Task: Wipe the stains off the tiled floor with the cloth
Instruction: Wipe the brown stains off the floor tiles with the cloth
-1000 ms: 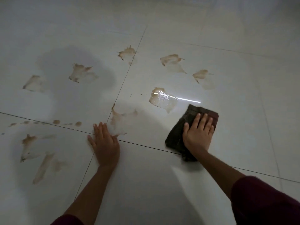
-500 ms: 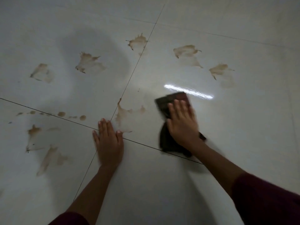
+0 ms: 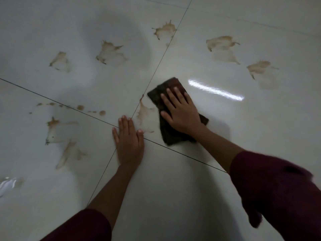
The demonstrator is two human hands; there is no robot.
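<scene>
— Fingers (image 3: pixel 171 99) of the right hand (image 3: pixel 181 113) lie straight and spread, pressing flat on the cloth (image 3: pixel 156 96); nothing is pinched or curled round it.

— And the left hand (image 3: pixel 129 140)?

— Flat on the floor (image 3: pixel 173 197) too, fingers straight and close together, holding nothing. It sits over the crossing of the grout lines, just left of the cloth and apart from it.

— What differs from half a second ago?

— The cloth has slid left with the right hand. Its near-left edge now touches the stain (image 3: pixel 144 113) that lies between the two hands; before, there was a gap. A second ago a wet brown puddle lay ahead of the right fingers; that patch is now wiped, with only the light streak (image 3: pixel 215 90) shining to the right of them. The left hand has stayed put.

— How does the cloth look?

— Dark, brownish-green with a reddish far end, folded into a rough oblong. Its far end pokes out beyond the fingertips, its near end sticks out below the wrist.

— Other stains?

— Two brown splashes (image 3: pixel 222 43) far ahead and right of the right fingers, one (image 3: pixel 165 29) on the grout line straight ahead, two more ahead-left, and streaks and drops left of the left hand.
</scene>
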